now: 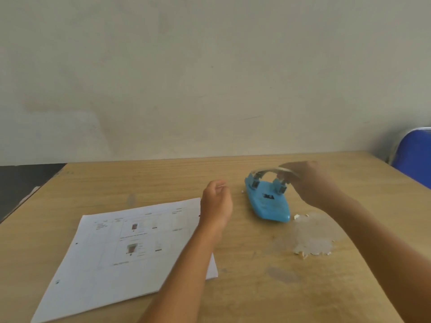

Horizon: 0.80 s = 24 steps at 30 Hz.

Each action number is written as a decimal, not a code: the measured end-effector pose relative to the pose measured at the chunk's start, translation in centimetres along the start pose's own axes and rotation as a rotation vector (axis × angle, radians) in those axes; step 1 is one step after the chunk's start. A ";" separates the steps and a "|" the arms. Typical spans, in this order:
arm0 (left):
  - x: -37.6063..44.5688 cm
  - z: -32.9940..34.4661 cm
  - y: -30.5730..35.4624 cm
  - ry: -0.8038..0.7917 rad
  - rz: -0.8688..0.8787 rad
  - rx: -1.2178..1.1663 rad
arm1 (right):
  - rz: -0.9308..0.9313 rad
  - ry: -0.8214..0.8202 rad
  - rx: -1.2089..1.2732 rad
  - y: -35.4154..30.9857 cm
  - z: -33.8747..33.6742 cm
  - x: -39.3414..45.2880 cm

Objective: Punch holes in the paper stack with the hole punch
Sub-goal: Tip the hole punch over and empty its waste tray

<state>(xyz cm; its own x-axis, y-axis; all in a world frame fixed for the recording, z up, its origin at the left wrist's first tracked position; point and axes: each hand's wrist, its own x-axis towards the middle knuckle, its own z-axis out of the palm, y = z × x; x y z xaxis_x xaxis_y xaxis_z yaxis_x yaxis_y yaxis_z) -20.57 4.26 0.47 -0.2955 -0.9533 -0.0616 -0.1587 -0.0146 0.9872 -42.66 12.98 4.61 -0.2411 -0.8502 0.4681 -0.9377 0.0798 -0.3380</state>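
Right hand (310, 180) fingers (285, 174) grip hole punch (268, 203) lever; paper stack (112, 252) apart.

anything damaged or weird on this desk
Yes: the table has a pale patch of peeled veneer with flaking edges, just right of the blue hole punch. The paper stack also lies skewed to the table's edge.

You have two hands in view — the left hand (215, 201) and the right hand (307, 180). On one wooden table (233, 287) there is one blue hole punch (268, 203) and one paper stack (121, 252) — two punched holes show on it. One blue chair (417, 157) stands behind.
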 end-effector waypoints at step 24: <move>3.0 4.1 -3.3 -0.246 0.254 0.885 | 0.250 0.199 0.304 8.2 -2.4 -3.1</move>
<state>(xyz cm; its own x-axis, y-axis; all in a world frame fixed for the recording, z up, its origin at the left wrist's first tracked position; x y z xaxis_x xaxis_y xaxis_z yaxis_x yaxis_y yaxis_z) -24.84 2.66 -3.62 -0.5933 -0.8049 0.0110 -0.6881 0.5142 0.5120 -50.17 17.52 2.32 -0.5227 -0.7047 0.4797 -0.7356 0.0884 -0.6716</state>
